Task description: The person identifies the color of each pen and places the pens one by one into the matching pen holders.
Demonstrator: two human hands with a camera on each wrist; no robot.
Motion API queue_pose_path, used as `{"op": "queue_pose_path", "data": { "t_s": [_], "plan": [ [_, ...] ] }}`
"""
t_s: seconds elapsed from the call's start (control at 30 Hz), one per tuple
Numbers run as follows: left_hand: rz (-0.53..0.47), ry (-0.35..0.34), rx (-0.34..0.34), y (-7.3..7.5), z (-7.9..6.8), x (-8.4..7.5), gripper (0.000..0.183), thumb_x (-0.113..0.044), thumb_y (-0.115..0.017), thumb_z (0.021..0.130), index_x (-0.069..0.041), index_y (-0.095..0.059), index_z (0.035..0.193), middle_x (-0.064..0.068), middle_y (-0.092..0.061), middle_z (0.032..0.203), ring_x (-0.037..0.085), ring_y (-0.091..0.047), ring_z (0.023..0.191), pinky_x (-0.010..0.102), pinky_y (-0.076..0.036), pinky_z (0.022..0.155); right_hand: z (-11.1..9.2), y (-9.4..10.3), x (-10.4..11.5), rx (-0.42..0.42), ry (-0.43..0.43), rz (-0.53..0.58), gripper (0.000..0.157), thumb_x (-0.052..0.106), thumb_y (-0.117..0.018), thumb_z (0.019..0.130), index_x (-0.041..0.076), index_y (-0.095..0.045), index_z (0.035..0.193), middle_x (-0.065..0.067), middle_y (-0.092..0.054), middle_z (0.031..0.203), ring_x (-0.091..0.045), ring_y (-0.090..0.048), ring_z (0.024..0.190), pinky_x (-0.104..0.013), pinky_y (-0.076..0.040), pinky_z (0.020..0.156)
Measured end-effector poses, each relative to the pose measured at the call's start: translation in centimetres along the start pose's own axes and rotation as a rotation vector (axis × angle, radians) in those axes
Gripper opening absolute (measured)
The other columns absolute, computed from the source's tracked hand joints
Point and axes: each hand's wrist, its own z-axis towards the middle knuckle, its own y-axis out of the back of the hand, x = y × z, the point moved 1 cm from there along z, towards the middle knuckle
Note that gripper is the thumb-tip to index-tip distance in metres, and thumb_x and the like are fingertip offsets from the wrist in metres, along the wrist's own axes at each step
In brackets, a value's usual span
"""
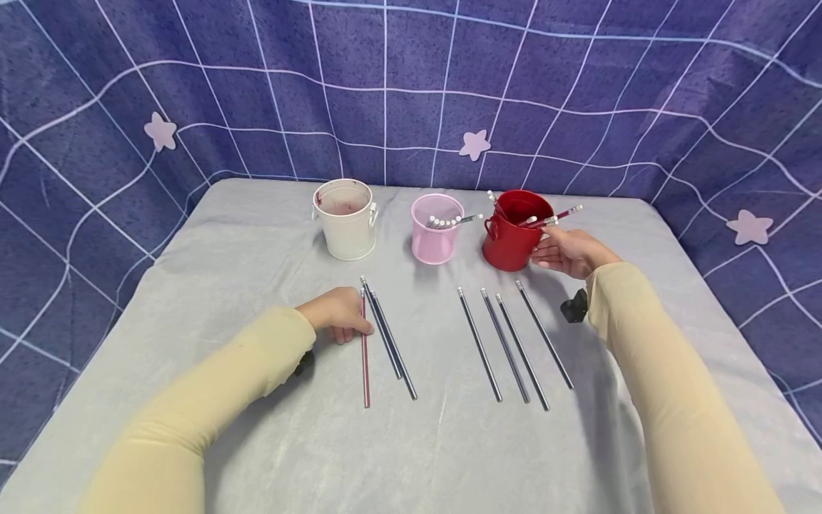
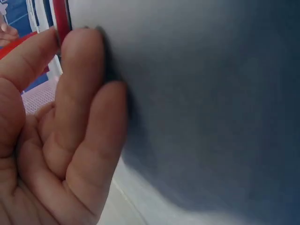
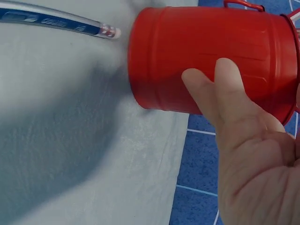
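Observation:
My left hand pinches a red pencil lying lengthwise on the cloth; in the left wrist view its red shaft shows at the fingertips. Two dark blue pencils lie just right of it. My right hand is at the right side of a red bucket, with relaxed fingers against its wall in the right wrist view. Several pencils lean in this bucket, and one eraser end sits right above the fingertips. Thumb and index finger are mostly out of the right wrist view.
A white bucket and a pink mesh cup holding several pencils stand left of the red bucket. Several dark pencils lie on the grey cloth before them. A blue gridded curtain hangs behind and at the sides.

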Motion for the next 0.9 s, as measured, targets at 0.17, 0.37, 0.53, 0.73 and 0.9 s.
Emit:
{"op": "queue_pose_path", "data": {
  "t_s": [0.17, 0.37, 0.53, 0.73, 0.9],
  "plan": [
    [0.008, -0.007, -0.012, -0.1, -0.1, -0.1, 0.022, -0.013, -0.072, 0.081, -0.003, -0.060, 0.065, 0.006, -0.062, 0.052, 0.013, -0.059, 0.041, 0.026, -0.055, 0.047, -0.2, 0.2, 0.3, 0.000, -0.028, -0.001, 0.044, 0.030, -0.031, 0.104, -0.011, -0.046, 0.111, -0.001, -0.068, 0.080, -0.009, -0.067, 0.076, -0.020, -0.056, 0.077],
    [-0.021, -0.012, 0.017, 0.1, -0.5, 0.0, 0.017, -0.007, -0.067, 0.080, -0.003, -0.063, 0.064, 0.005, -0.063, 0.053, 0.012, -0.060, 0.043, 0.026, -0.055, 0.047, -0.1, 0.6, 0.6, 0.056, -0.043, -0.060, 0.062, 0.042, -0.023, 0.104, -0.015, -0.042, 0.118, -0.001, -0.067, 0.081, -0.009, -0.066, 0.078, -0.020, -0.054, 0.079],
    [-0.039, -0.050, 0.043, 0.6, -0.9, -0.2, 0.015, -0.007, -0.066, 0.081, -0.002, -0.064, 0.067, 0.006, -0.065, 0.057, 0.013, -0.063, 0.048, 0.025, -0.055, 0.048, 0.5, 0.7, 0.1, 0.075, -0.066, -0.063, 0.072, 0.048, -0.022, 0.103, -0.018, -0.037, 0.127, 0.000, -0.068, 0.081, -0.008, -0.066, 0.077, -0.020, -0.054, 0.080],
    [-0.112, -0.131, 0.010, 2.0, -1.5, -1.0, 0.014, -0.007, -0.064, 0.082, -0.002, -0.065, 0.068, 0.004, -0.065, 0.058, 0.014, -0.066, 0.054, 0.023, -0.054, 0.051, 0.5, 0.6, -0.2, 0.076, -0.031, -0.081, 0.064, 0.041, -0.022, 0.104, -0.018, -0.037, 0.124, 0.000, -0.066, 0.084, -0.008, -0.065, 0.078, -0.021, -0.054, 0.082],
    [-0.206, -0.217, -0.053, 3.5, -2.3, -1.7, 0.013, -0.007, -0.064, 0.082, -0.002, -0.065, 0.069, -0.001, -0.064, 0.061, 0.012, -0.066, 0.057, 0.026, -0.058, 0.059, 0.3, 0.7, 0.2, 0.066, 0.000, -0.119, 0.058, 0.037, -0.017, 0.105, -0.016, -0.038, 0.117, 0.003, -0.063, 0.081, -0.006, -0.063, 0.077, -0.021, -0.054, 0.081]
  ]
}}
